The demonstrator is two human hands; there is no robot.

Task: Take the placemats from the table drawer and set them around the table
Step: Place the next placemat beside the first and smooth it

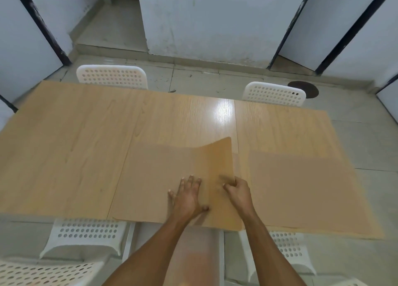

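A light wooden table (86,135) fills the middle of the head view. A tan placemat (150,178) lies at its near edge in the centre, and the top mat's right side (217,161) curls upward. My left hand (187,197) presses flat on that mat with fingers spread. My right hand (238,191) pinches the lifted right edge of the mat. Another tan placemat (301,189) lies flat on the table to the right. Whether more mats lie stacked under the lifted one I cannot tell. The table drawer is not in sight.
Two white perforated chairs (112,77) (273,93) stand at the table's far side. More white chairs (86,234) (288,249) are tucked at the near side. Beyond lie a tiled floor, a white pillar and dark-framed doors.
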